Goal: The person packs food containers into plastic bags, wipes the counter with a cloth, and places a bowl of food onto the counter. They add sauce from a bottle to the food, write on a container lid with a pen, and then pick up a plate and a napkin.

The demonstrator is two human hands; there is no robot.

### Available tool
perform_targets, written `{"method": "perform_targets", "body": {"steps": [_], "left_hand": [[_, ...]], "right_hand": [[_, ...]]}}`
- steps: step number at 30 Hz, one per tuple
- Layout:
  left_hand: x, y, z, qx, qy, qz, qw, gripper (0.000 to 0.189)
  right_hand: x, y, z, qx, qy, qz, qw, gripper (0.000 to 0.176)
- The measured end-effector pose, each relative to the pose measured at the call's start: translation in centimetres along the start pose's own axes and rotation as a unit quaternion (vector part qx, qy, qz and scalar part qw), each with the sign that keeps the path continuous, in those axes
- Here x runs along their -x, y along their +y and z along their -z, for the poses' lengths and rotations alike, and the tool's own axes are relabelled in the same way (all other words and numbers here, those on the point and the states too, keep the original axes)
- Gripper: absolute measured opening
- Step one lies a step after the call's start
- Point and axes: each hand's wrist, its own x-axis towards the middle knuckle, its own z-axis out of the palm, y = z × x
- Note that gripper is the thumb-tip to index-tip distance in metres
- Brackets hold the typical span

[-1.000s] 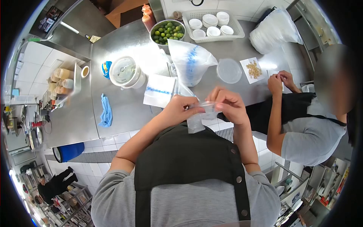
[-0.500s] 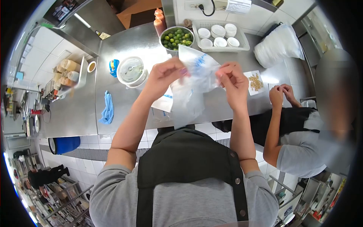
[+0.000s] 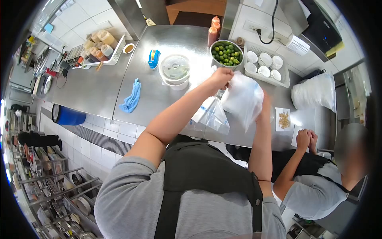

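A clear plastic bag (image 3: 242, 97) with blue print hangs puffed out between my hands, above the counter. My left hand (image 3: 222, 77) is closed, its fingers pinching the bag's upper left edge. On the other side, my right hand (image 3: 264, 104) is at the bag's right edge, its fingers blurred and partly hidden by the film. Below the bag, flat plastic bags (image 3: 213, 115) with blue print lie on the steel counter (image 3: 155, 101). A lidded round plastic tub (image 3: 175, 69) stands left of my left forearm.
Behind my hands are a bowl of green limes (image 3: 227, 53), sauce bottles (image 3: 213, 34) and a basket of white cups (image 3: 266, 65). A blue cloth (image 3: 131, 95) and tape dispenser (image 3: 153, 59) lie left. A co-worker's hands (image 3: 306, 139) are right, near yellowish pieces (image 3: 284, 119) on white paper.
The bag has gone from stretched and crumpled to puffed open. My right hand has lowered to its right side; my left still pinches it. The view has swung left.
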Motion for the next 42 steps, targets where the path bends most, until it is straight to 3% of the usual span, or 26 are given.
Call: {"method": "perform_targets", "body": {"steps": [3, 4, 7, 8, 11, 12, 13, 15, 16, 18, 19, 24, 27, 28, 31, 34, 37, 39, 42], "left_hand": [[-1.9, -6.7, 0.6, -0.129, 0.058, -0.006, 0.99, 0.011], [-4.0, -11.5, 1.3, -0.183, 0.086, -0.059, 0.977, 0.015], [-0.4, -9.4, 0.0, -0.198, 0.173, -0.109, 0.959, 0.016], [-0.9, -10.2, 0.6, -0.233, 0.151, -0.132, 0.952, 0.029], [0.5, -7.5, 0.1, -0.198, 0.218, -0.169, 0.941, 0.045], [0.9, -6.5, -0.1, -0.12, 0.186, -0.199, 0.955, 0.058], [1.6, -4.7, -1.3, -0.037, 0.16, -0.252, 0.954, 0.059], [3.4, -1.8, -3.9, 0.127, 0.109, -0.348, 0.922, 0.062], [3.4, -2.0, -4.9, 0.102, 0.131, -0.38, 0.91, 0.063], [3.2, -2.2, -6.6, 0.052, 0.172, -0.443, 0.878, 0.066], [3.1, -2.6, -6.8, 0.046, 0.172, -0.428, 0.886, 0.067], [2.4, -5.4, -6.3, 0.015, 0.169, -0.383, 0.908, 0.072], [2.2, -7.2, -5.8, -0.006, 0.182, -0.414, 0.892, 0.074], [1.9, -9.1, -5.5, -0.031, 0.192, -0.414, 0.889, 0.07], [1.9, -13.5, -3.2, -0.087, 0.153, -0.367, 0.914, 0.057], [6.3, -12.7, 1.0, -0.248, 0.146, -0.362, 0.887, 0.039], [10.7, -14.0, 7.9, -0.247, 0.213, -0.29, 0.9, 0.032], [12.7, -16.1, 14.9, -0.311, 0.35, -0.266, 0.842, 0.025], [17.6, -16.6, 25.6, -0.411, 0.546, -0.193, 0.704, 0.031]], "right_hand": [[-0.4, 3.4, 1.0, 0.22, 0.035, 0.039, 0.974, 0.02], [-1.5, 5.3, 1.8, 0.233, 0.038, 0.035, 0.971, 0.022], [-1.7, 6.1, 2.1, 0.225, 0.038, 0.026, 0.973, 0.024], [-2.4, 7.3, 3.2, 0.211, 0.043, 0.067, 0.974, 0.026], [-4.0, 8.6, 5.9, 0.112, 0.045, 0.211, 0.97, 0.038], [-2.7, 7.4, 4.5, 0.039, 0.031, 0.266, 0.963, 0.045], [-1.2, 6.3, 2.7, -0.034, 0.016, 0.316, 0.948, 0.054], [2.8, 3.0, -1.9, -0.026, -0.02, 0.337, 0.941, 0.066], [4.0, 2.4, -3.4, -0.024, -0.038, 0.347, 0.937, 0.073], [3.1, 4.9, -4.1, 0.013, 0.021, 0.398, 0.917, 0.08], [2.5, 6.1, -3.9, 0.031, 0.051, 0.422, 0.904, 0.085], [0.4, 9.4, -1.5, 0.098, 0.014, 0.414, 0.905, 0.082], [-0.3, 11.3, 0.2, 0.124, -0.005, 0.396, 0.91, 0.08], [-0.5, 12.1, 0.9, 0.134, -0.012, 0.383, 0.914, 0.08], [-0.9, 13.9, 3.9, 0.341, 0.002, 0.327, 0.881, 0.087], [1.7, 14.9, 5.2, 0.392, 0.014, 0.329, 0.859, 0.081], [5.6, 15.6, 6.7, 0.453, 0.043, 0.36, 0.815, 0.071], [6.8, 17.3, 8.1, 0.48, 0.033, 0.433, 0.762, 0.059], [9.1, 17.1, 5.4, 0.477, -0.099, 0.469, 0.736, 0.048]]}}
